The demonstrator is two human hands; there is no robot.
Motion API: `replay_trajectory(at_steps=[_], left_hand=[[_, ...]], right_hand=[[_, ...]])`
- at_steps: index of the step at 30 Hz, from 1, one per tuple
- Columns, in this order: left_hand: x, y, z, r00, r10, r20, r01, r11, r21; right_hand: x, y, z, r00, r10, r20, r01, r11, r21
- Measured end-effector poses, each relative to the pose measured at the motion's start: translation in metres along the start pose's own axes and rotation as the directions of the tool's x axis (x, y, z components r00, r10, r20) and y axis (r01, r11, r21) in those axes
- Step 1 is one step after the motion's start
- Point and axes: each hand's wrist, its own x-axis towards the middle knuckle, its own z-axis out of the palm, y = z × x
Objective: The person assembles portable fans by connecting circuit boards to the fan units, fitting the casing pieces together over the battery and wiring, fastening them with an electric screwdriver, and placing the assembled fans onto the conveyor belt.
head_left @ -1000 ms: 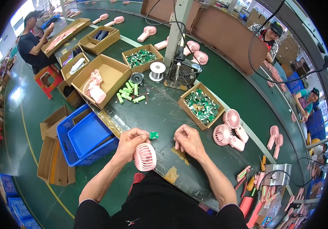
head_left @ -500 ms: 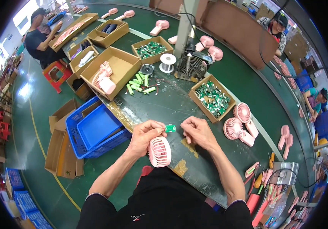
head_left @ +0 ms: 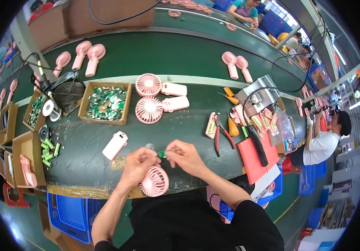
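Note:
My left hand (head_left: 139, 166) is closed around a pink handheld fan (head_left: 154, 181), whose round slatted head hangs below the fingers. A small green circuit board (head_left: 161, 154) is between my two hands, just above the fan head. My right hand (head_left: 186, 158) pinches the board's right end with thumb and fingers. The left fingertips meet the board's other end, and how firmly they hold it is hidden. To the left of my hands, a pink handle-shaped piece (head_left: 115, 145) lies on the dark green bench.
A cardboard box of circuit boards (head_left: 125, 109) stands behind my hands, beside two pink fans (head_left: 148, 109). Green battery cells (head_left: 49, 151), a solder spool (head_left: 52, 110) and a box fan (head_left: 68, 93) are left. Pliers (head_left: 222, 134) and a red sheet (head_left: 257, 157) lie right.
The view has swung to the right. My right hand has come in from apart to grip the board. A pink handle piece now shows on the bench where none showed before.

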Motion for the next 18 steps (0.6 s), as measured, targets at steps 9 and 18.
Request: replay_trajectory(at_steps=[9, 18], left_hand=[[0.073, 0.025, 0.069, 0.936, -0.194, 0.293, 0.046, 0.894, 0.445], [0.089, 0.014, 0.056, 0.974, -0.041, 0.225, 0.015, 0.993, 0.114]], right_hand=[[-0.031, -0.014, -0.064, 0.947, -0.097, -0.305, 0.012, 0.963, -0.269], [-0.02, -0.019, -0.159, 0.791, -0.487, -0.371, -0.197, 0.371, -0.908]])
